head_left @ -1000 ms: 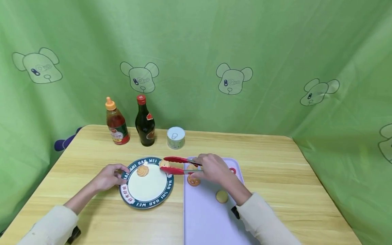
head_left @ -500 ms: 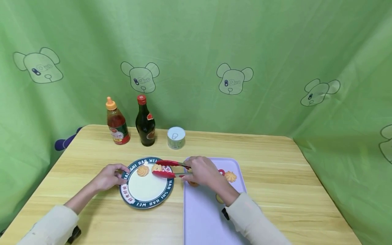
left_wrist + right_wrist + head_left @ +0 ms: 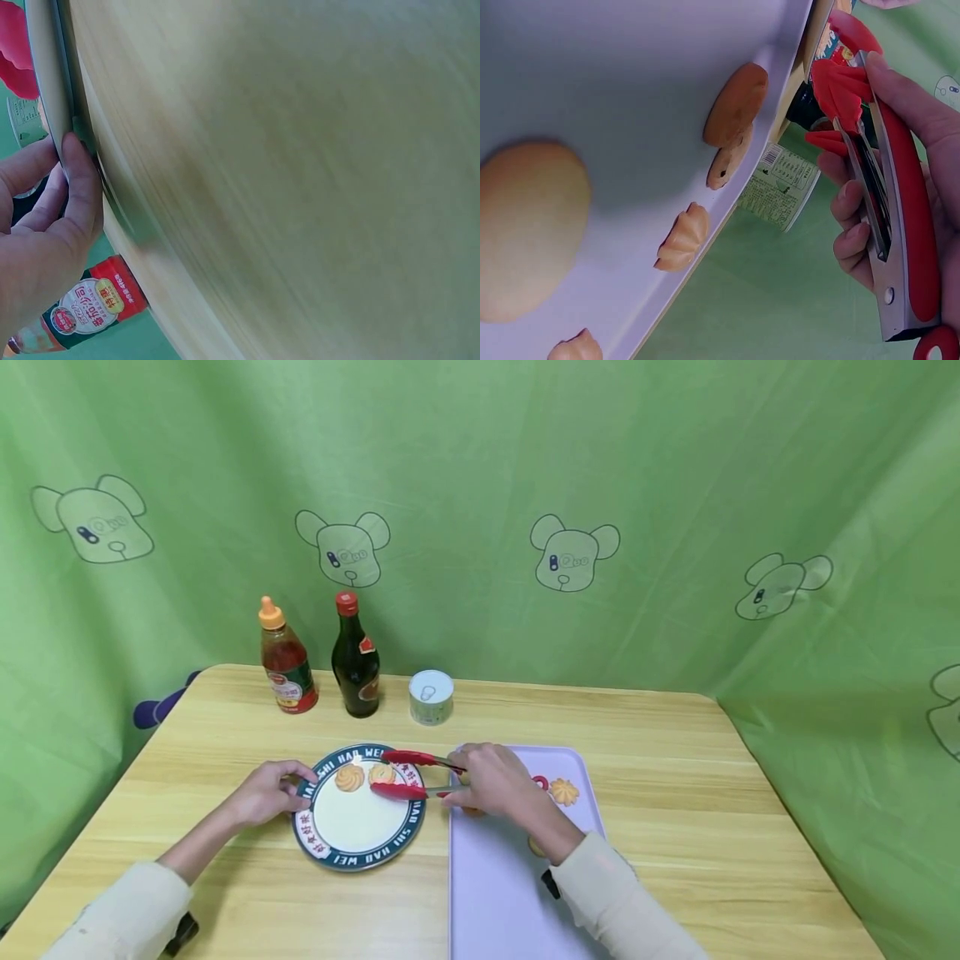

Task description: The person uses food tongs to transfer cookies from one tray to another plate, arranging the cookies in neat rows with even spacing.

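At the left fingers (image 3: 81, 180), a round white plate (image 3: 363, 818) has a dark-teal rim (image 3: 351, 862) lettered white. In the right fingers (image 3: 851, 240), silver metal tongs (image 3: 916, 247) have red tips (image 3: 840, 94). Beneath these fingers, a rectangular tray (image 3: 495, 889) is pale lavender.

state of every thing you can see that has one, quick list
Sauce bottle: upright, capped
Dark bottle: upright, capped
Can: upright, lid on
Tongs: tips apart, held in right hand
Plate: rim pinched by left hand, cookie on it
Tray: flat, cookies on it
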`<state>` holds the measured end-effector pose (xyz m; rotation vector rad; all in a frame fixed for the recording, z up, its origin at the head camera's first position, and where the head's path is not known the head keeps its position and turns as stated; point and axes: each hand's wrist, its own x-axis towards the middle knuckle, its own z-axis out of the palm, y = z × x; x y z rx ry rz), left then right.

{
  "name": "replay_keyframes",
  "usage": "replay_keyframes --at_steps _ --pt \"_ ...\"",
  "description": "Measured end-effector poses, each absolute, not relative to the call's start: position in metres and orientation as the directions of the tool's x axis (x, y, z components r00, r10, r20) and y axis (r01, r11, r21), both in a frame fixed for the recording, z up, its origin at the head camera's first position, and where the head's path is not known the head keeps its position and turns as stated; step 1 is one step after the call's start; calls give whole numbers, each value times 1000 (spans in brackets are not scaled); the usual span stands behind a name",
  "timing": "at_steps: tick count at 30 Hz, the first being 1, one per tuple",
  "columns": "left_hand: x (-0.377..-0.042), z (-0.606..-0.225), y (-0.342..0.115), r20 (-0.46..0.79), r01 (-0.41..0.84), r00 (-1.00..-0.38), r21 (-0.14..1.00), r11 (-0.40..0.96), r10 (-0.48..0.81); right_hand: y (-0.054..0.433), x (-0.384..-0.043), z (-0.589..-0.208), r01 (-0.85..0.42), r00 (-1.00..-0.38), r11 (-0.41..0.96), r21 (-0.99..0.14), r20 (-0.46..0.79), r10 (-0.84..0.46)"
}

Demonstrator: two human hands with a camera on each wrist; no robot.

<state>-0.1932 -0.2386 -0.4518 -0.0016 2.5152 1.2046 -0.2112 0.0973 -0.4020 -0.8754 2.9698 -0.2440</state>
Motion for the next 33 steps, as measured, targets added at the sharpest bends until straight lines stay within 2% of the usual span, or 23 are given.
replay_keyframes --at_steps 15,25,33 --pt "-192 -450 -238 -313 -149 -938 756 638 152 139 -199 -392 -434 -895 866 -251 12 -445" --pt "-192 -449 -237 -318 -155 -937 754 638 147 187 -201 -386 -430 -902 876 -217 74 -425" --pt "-192 -449 -238 -320 -161 -936 757 633 145 218 -201 -391 -369 -929 907 -202 43 -368"
